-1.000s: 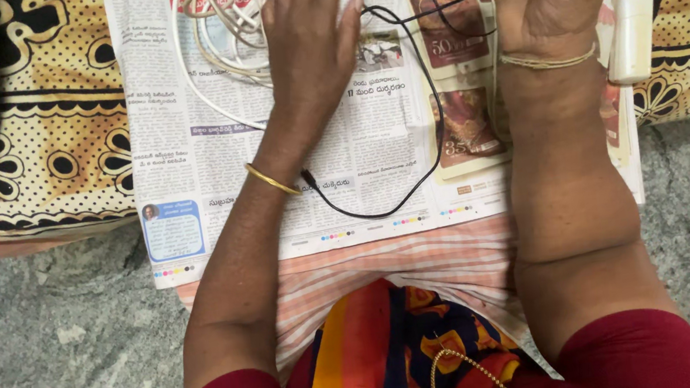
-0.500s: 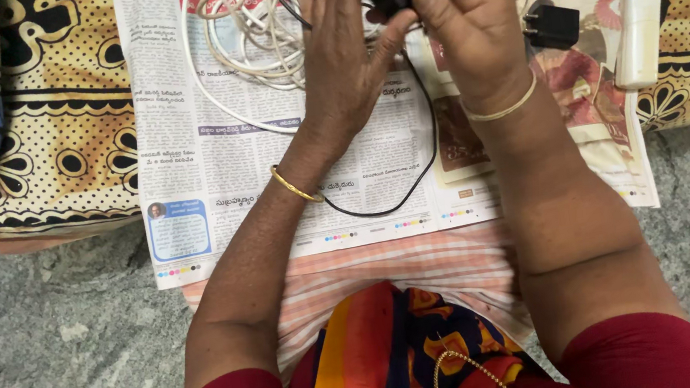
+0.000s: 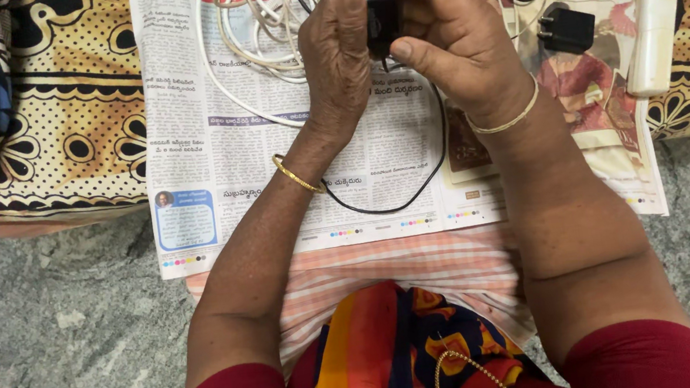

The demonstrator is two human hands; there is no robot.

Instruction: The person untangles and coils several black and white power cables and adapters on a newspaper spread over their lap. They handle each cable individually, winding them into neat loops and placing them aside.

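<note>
Both hands meet over the upper middle of the newspaper (image 3: 274, 185), and between them sits a black charger plug (image 3: 379, 10) with a white face and two metal prongs pointing up and away from the person. Left hand (image 3: 337, 55) has its fingers curled against the plug's left side, thumb tucked in toward the body; right hand (image 3: 452, 32) wraps the right side, its thumb pressed flat against the near face, so the plug is pinched from both sides and held clear above the newspaper. From the plug a thin black cable (image 3: 403, 204) drops behind the left wrist, loops across the newspaper's lower middle and climbs again toward the right hand. To handle this well, it seems wise to keep the grip on the hard body and not on the prongs or the thin lead, to let one hand steady the plug while the other does any work on it, and to leave the loop slack so nothing tugs at the joint where cable meets plug. A coil of white cable (image 3: 253, 12) lies on the newspaper's upper left, just beside the left hand, close enough to tangle with the black lead. Toward the newspaper's upper right rest a second black adapter (image 3: 566, 28) and some dark wires, and at its right edge lies a long white power strip (image 3: 653, 20). Beyond the newspaper's left side spreads a yellow and black patterned cloth (image 3: 73, 122).
</note>
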